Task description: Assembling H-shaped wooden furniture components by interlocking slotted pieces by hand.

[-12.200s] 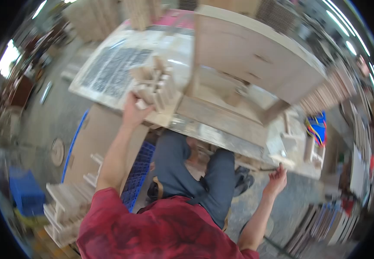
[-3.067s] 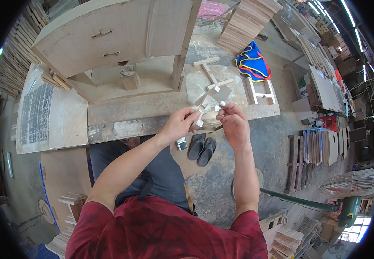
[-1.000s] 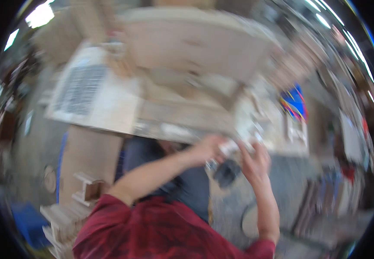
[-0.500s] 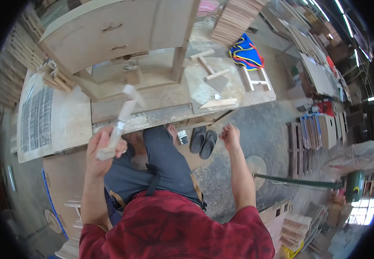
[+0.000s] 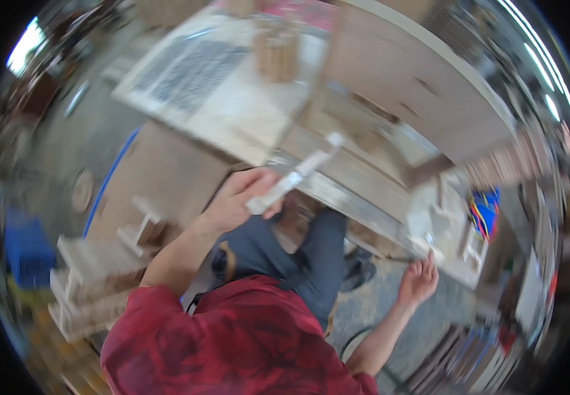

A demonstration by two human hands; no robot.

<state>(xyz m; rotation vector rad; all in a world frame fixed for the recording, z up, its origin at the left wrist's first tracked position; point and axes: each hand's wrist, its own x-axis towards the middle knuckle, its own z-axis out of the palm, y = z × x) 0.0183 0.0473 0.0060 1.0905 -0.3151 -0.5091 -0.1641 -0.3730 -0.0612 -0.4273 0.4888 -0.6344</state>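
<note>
My left hand (image 5: 242, 197) is closed round one end of a pale wooden piece (image 5: 301, 172), a narrow strip with a short cross part at its far end. It is tilted up and to the right, above the workbench's front edge (image 5: 327, 191); motion blur hides its finer shape. Out to the right, my right hand (image 5: 418, 282) hangs by the bench's right corner. Its fingers are loosely curled, and nothing shows in them. Beyond it lie blurred pale wooden parts (image 5: 472, 253) and a blue cloth with red and yellow edging (image 5: 484, 212).
A large wooden cabinet (image 5: 423, 85) lies on the bench. Left of it stands a bundle of wooden pieces (image 5: 277, 58). Pale wooden frames (image 5: 90, 263) are piled at my left, near a blue crate (image 5: 28, 250). Panels (image 5: 453, 359) stand at the lower right.
My view has swung left, so the bench and cabinet now sit further right and tilted. The left hand still grips the wooden piece; the frames and blue crate at my left show more fully.
</note>
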